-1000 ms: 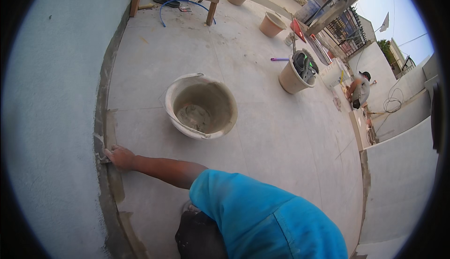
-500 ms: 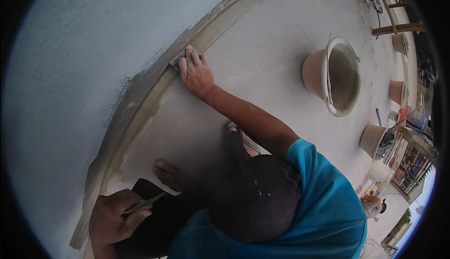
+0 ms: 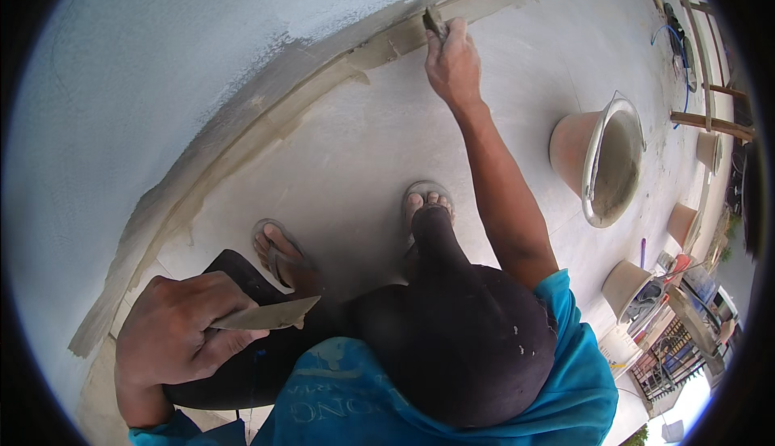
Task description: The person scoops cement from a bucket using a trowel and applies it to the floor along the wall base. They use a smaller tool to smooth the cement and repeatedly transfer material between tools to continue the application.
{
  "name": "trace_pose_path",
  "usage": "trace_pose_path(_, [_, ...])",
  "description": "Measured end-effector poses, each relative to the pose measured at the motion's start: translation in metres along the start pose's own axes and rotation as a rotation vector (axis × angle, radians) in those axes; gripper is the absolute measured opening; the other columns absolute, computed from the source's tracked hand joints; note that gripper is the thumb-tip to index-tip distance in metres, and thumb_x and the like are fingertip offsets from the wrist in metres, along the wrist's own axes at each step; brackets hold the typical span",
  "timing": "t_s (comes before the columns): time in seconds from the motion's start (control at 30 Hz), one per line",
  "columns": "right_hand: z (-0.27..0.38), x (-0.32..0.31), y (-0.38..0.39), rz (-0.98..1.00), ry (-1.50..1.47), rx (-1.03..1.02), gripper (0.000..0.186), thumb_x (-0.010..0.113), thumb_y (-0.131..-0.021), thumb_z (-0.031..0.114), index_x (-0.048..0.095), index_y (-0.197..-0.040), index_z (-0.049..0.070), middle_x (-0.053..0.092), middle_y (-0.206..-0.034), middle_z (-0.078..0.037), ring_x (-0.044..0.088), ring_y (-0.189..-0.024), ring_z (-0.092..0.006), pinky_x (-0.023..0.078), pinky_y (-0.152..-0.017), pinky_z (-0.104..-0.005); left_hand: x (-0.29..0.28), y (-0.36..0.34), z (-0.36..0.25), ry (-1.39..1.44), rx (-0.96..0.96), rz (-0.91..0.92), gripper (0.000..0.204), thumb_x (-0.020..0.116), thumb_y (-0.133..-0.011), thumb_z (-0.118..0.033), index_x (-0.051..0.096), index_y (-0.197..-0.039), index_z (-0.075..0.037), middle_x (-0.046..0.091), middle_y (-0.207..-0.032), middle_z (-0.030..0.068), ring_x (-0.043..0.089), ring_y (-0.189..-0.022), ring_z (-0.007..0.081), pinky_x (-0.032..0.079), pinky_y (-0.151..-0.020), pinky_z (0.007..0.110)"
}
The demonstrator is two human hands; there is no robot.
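Note:
My left hand (image 3: pixel 186 329) is closed around a putty knife (image 3: pixel 270 315) at the lower left, above my bent knee. A lump of grey paste clings to the tip of its flat blade. Far ahead, my right arm reaches out, and my right hand (image 3: pixel 456 71) pinches a small flat scraper (image 3: pixel 434 22) smeared with grey paste. The scraper is tilted up beside the foot of the wall; I cannot tell whether it touches the surface. A band of grey-brown paste (image 3: pixel 311 91) runs along the joint between the pale blue wall (image 3: pixel 153 75) and the floor.
A bucket (image 3: pixel 577 151) with a pale rim stands on the floor (image 3: pixel 500 135) to the right. Farther right are another bucket (image 3: pixel 626 288), a wooden frame (image 3: pixel 710 125) and assorted tools. My sandalled feet (image 3: pixel 428 196) are below my right arm.
My right hand has moved farther ahead along the wall, and its scraper has tilted up. More of the putty knife in my left hand shows. The view has shifted.

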State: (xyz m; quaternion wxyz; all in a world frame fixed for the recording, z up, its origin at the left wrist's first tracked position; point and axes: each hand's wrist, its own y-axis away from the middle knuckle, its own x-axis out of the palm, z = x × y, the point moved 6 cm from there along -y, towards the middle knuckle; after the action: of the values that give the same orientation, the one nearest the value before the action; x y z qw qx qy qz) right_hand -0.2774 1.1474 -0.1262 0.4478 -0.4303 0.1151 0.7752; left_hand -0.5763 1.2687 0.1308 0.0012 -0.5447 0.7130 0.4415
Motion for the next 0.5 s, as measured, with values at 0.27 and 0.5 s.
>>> trace_pose_path(0.27, [-0.006,0.036,-0.008,0.106,0.023,-0.178,0.026,0.061,-0.087,0.007,0.043,-0.105,0.001,0.062,-0.084,-0.025,0.058,-0.086,-0.0470,0.048,-0.076,-0.0528,-0.002,0.008,0.013,0.094,-0.082,0.026,0.020,0.074,-0.084,-0.027,0.070,-0.080,-0.007,0.065,-0.067,0.0044,0.062,-0.055,0.0211,0.043,-0.049,0.031])
trace_pose_path(0.5, [0.054,0.066,0.037,0.239,-0.002,-0.270,0.036,0.060,-0.081,0.003,0.046,-0.114,-0.004,0.065,-0.089,-0.024,0.058,-0.096,-0.0414,0.048,-0.084,-0.0469,-0.004,0.004,0.012,0.053,-0.016,0.067,0.019,0.074,-0.084,-0.025,0.069,-0.078,-0.007,0.066,-0.068,0.0042,0.063,-0.058,0.0209,0.043,-0.050,0.031])
